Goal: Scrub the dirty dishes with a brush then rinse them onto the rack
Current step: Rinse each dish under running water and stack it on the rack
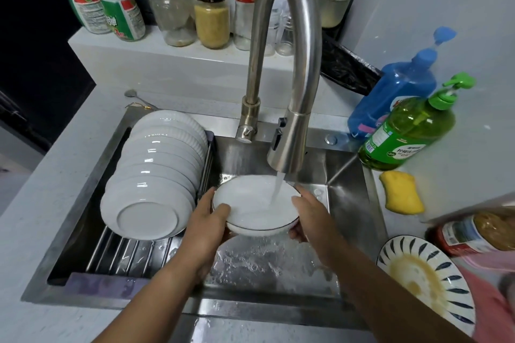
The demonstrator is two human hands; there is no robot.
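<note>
Both hands (pixel 207 220) (pixel 313 213) gripping white bowl (pixel 255 213), under running faucet (pixel 287 147)

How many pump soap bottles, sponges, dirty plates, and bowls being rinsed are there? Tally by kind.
Plastic pump soap bottles: 2 (blue, green)
Yellow sponge: 1
Dirty blue-striped white plate: 1
White black-rimmed bowl being rinsed: 1
Total: 5

Nine white bowls (pixel 156 175) stacked on the rack (pixel 122 256), one bowl under the tap (pixel 256 203), one patterned plate (pixel 426 276), two pump bottles (pixel 401 103), one yellow sponge (pixel 402 192).
</note>
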